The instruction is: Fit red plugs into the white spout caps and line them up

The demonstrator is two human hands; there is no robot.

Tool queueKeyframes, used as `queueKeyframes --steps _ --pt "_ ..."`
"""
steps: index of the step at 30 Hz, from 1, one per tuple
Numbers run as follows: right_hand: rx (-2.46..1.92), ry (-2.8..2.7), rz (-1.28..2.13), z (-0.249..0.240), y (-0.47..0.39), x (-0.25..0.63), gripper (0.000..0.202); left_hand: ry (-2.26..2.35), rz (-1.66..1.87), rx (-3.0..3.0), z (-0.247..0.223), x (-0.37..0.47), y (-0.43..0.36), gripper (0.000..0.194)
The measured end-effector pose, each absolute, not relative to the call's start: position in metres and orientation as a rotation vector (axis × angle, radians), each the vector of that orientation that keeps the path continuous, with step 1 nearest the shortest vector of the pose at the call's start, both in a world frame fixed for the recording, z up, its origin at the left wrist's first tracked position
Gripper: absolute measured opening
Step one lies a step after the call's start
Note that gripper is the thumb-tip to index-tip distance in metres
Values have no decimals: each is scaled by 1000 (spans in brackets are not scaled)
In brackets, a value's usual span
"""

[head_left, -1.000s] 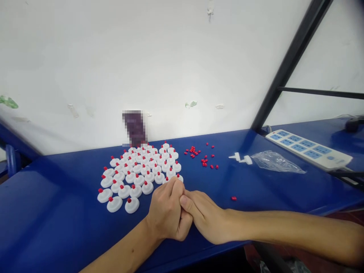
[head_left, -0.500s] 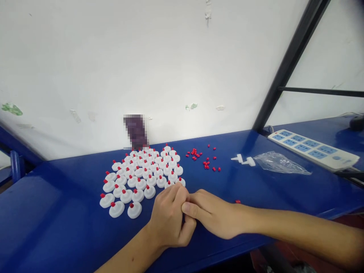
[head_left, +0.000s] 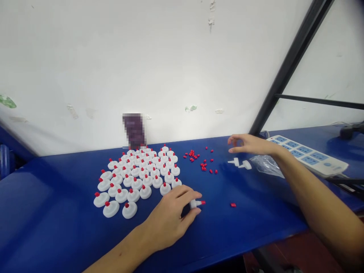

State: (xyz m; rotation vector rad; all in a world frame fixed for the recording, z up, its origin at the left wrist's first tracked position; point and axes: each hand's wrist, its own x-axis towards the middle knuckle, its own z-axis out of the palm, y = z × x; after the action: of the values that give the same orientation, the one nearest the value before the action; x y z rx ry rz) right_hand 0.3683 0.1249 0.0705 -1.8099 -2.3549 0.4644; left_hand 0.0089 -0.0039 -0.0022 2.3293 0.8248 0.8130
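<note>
Between the thumb and fingers of my left hand (head_left: 173, 216) is a small white nozzle cap (head_left: 193, 204) with a red tip cap on its spout, lying sideways and pointing right. My right hand (head_left: 241, 144) hovers, fingers curved and apart with nothing between them, just above two loose white nozzle caps (head_left: 245, 165) without red tips. Left of my left hand stand many white nozzle caps (head_left: 129, 211) with red tips, upright in a cluster. Small red tip caps (head_left: 203, 167) lie scattered in the middle, and a single red tip cap (head_left: 233, 205) sits nearer the front edge.
A clear plastic bag (head_left: 265, 165) lies under my right forearm. Behind it is a white power strip (head_left: 321, 155) with blue sockets. A black metal post (head_left: 287, 72) rises at the right, and a blurred dark object (head_left: 135, 131) leans against the wall behind the blue table (head_left: 57, 227).
My hands, which were clasped together, have come apart. The right one has moved away to the back right, while the left one keeps the nozzle cap, which now shows.
</note>
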Motion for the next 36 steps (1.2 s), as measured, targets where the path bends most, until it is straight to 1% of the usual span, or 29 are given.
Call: queueKeyframes --steps 3,5,9,11,15,19,21,23,27,34,36 --pt "-1839 -2400 618 64 121 378 58 826 803 2322 -3 9 -3 21" --pt "-1875 -2460 687 62 119 378 58 867 791 2340 -1 8 -2 24" --pt "-1825 -2533 682 61 117 372 44 881 733 2411 0 6 -1 29" --pt "-1727 -2515 624 61 116 365 40 889 727 2436 -1 6 -1 29" --pt "-1531 -2378 384 57 110 338 40 1028 767 2548 -6 8 1 28" --pt "-1178 -2367 159 44 93 296 28 1298 806 2604 -9 8 4 16" --pt "-977 -2419 132 36 81 276 22 1399 845 2601 -11 8 6 14" --pt "-819 -2473 139 30 70 259 18 1423 915 2605 -11 7 6 17" --pt "-597 -2420 167 20 54 240 19 1337 1032 2559 -8 8 1 13" --pt "-339 -2289 27 14 44 229 22 1049 989 2364 -1 14 -9 37" --pt "-326 -2265 22 15 42 228 23 1018 979 2255 0 17 -10 40"
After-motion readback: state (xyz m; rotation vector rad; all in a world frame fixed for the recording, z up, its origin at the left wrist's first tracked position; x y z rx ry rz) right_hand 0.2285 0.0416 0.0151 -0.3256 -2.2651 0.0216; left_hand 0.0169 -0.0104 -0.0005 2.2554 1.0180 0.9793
